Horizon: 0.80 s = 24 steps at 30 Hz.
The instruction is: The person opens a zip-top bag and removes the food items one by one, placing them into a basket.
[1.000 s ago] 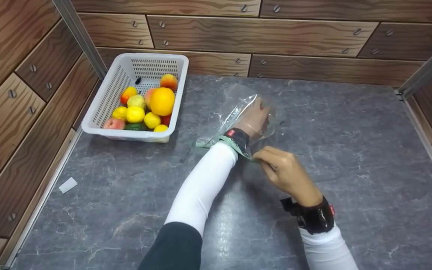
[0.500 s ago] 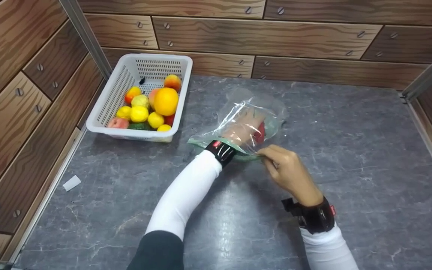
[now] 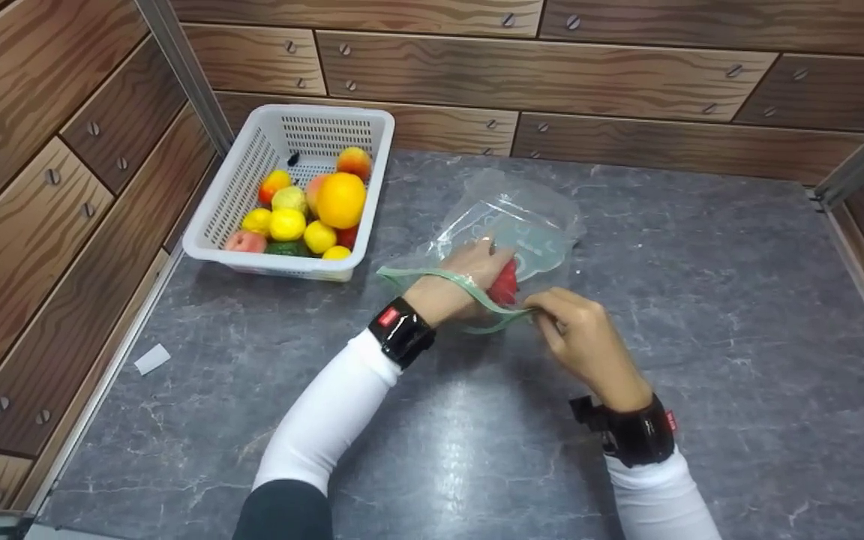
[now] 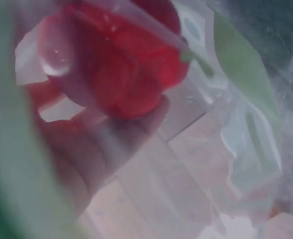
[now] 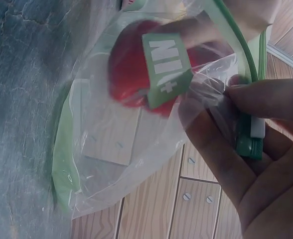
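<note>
A clear zip bag (image 3: 529, 214) with a green-edged mouth lies on the table. My left hand (image 3: 469, 274) reaches through that mouth and holds a glossy red bell pepper (image 3: 505, 283) inside. In the left wrist view the fingers (image 4: 101, 149) curl against the lobed pepper (image 4: 131, 74), which has a green stem. My right hand (image 3: 578, 330) pinches the right end of the bag's mouth. Seen from the right wrist, thumb and fingers hold the plastic around a green slider (image 5: 249, 142), and a green printed label (image 5: 167, 69) on the bag partly covers the pepper.
A white perforated basket (image 3: 199, 244) stands at the back left, holding an orange (image 3: 340, 200), several lemons (image 3: 287, 224), peaches and other fruit. A small white paper piece (image 3: 152, 359) lies at the left. Wood-patterned panels wall the table's back and sides.
My left hand has drawn back from deep in the bag toward its mouth, the wrist strap now outside. The red bell pepper has come into sight and moved with it. The right hand keeps its pinch.
</note>
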Available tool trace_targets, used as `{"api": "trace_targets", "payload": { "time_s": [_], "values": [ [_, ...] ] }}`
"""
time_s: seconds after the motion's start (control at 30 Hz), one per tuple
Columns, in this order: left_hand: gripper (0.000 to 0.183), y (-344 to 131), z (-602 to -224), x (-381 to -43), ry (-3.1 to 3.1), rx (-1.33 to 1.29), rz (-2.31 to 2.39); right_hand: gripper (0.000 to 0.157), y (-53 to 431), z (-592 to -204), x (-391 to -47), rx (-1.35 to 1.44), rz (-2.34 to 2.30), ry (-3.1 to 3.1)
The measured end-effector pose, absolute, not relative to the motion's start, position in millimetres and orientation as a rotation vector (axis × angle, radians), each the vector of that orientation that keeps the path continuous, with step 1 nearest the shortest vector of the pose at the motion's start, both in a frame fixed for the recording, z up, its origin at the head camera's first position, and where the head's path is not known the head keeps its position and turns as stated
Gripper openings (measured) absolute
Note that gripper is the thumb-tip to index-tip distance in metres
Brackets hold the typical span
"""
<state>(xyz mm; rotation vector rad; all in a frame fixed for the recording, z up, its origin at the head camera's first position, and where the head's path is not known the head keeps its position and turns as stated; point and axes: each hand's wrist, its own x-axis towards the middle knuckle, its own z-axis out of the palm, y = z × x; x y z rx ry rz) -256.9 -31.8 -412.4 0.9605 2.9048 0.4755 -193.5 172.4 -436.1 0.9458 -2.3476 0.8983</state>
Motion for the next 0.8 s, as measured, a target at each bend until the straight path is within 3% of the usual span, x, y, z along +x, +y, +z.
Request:
{"api": "trace_targets", "payload": {
  "time_s": [0.3,0.8],
  "values": [
    [0.073,-62.0,-398.9,-220.2,2.862,1.093,0.648,0.023,172.8,-436.0,-194.4,0.954,0.896,-2.336],
    [0.065,-90.5,-387.5,-193.5,2.726,1.067,0.757,0.021,170.7,-438.1,-194.1,0.924,0.906,-2.328]
  ]
}}
